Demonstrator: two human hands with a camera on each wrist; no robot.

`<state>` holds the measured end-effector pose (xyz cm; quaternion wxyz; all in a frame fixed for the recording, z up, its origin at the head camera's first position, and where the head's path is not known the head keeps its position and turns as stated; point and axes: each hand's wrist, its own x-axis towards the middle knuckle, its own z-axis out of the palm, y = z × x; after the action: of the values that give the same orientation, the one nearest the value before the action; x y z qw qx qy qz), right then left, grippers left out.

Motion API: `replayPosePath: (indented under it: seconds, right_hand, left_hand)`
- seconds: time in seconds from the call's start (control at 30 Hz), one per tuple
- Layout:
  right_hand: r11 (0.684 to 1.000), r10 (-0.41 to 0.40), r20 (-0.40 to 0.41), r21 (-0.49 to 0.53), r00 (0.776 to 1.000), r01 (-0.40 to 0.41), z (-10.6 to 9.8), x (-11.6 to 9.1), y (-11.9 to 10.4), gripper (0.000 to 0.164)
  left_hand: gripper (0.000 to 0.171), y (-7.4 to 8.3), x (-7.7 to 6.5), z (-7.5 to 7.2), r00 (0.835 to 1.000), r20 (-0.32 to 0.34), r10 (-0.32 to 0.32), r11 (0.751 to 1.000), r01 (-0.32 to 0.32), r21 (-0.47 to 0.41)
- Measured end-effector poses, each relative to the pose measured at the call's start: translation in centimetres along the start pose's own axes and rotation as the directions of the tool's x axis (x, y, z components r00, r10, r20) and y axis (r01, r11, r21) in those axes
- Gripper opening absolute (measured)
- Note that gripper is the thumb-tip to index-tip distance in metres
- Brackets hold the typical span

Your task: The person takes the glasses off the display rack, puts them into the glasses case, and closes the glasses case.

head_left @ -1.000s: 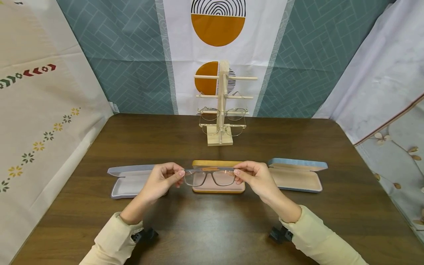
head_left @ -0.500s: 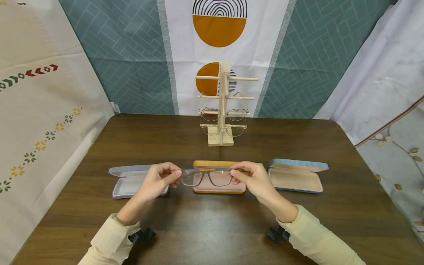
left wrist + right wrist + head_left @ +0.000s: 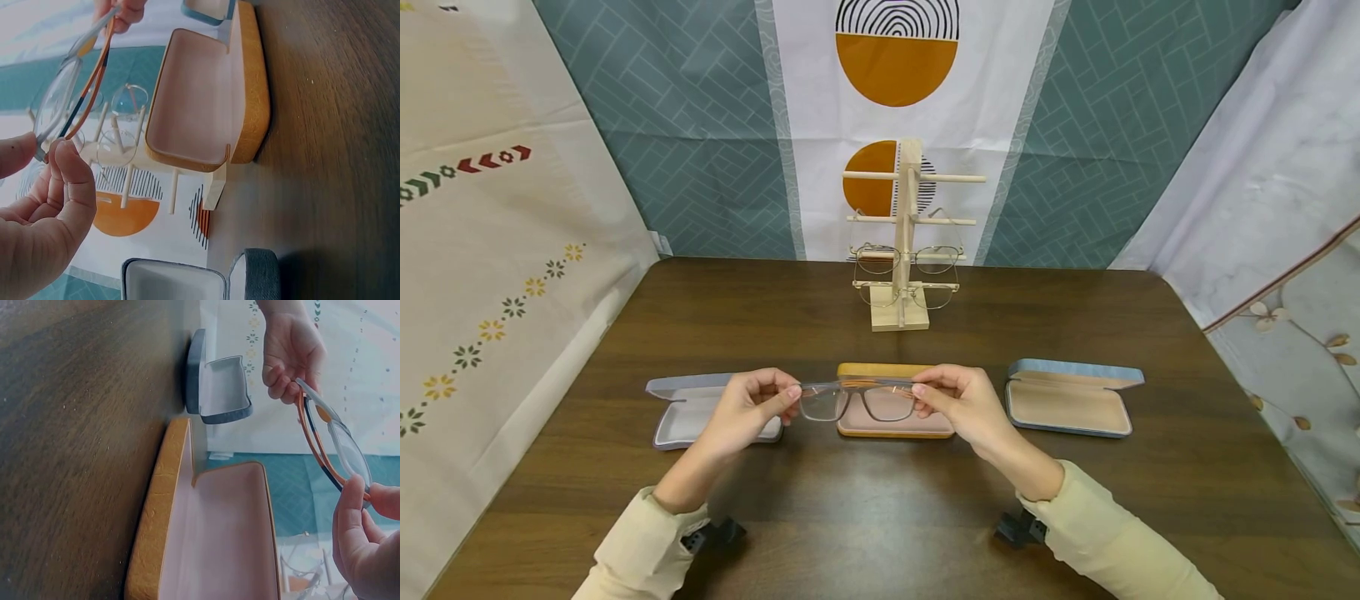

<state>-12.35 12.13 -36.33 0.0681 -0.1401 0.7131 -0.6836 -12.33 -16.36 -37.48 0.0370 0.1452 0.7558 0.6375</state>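
A pair of grey-rimmed eyeglasses (image 3: 889, 404) is held up level above the table, its orange and dark temples (image 3: 320, 460) folded behind the lenses. My left hand (image 3: 747, 412) pinches one end of the frame between thumb and fingers. The other end is pinched by my right hand (image 3: 962, 406). Behind the glasses lies an open mustard-coloured glasses case (image 3: 252, 94) with a pink lining, partly hidden in the head view. Past my left hand an open lavender-grey case (image 3: 683, 423) is partly covered by that hand.
To the right stands another open glasses case (image 3: 1067, 406), blue with a beige lining. Toward the back, a wooden eyeglass stand (image 3: 907, 192) carries wire-rimmed glasses (image 3: 936, 260) on its lower rods. Patterned cloths (image 3: 715, 142) hang around the brown table (image 3: 880, 525).
Both hands have drifted a little to the left, carrying the eyeglasses with them. Their grip on the two ends looks the same, and the cases have stayed put.
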Motion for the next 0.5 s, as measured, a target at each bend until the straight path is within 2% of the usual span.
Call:
replayPosePath:
  seconds: [0.5]
  right_hand:
    - [1.0, -0.002, 0.022, 0.021, 1.0, 0.001, 1.0, 0.4, 0.1, 0.015]
  left_hand:
    - [0.017, 0.2, -0.6, -1.1, 0.999, 0.007, 0.032, 0.999, -0.032, 0.019]
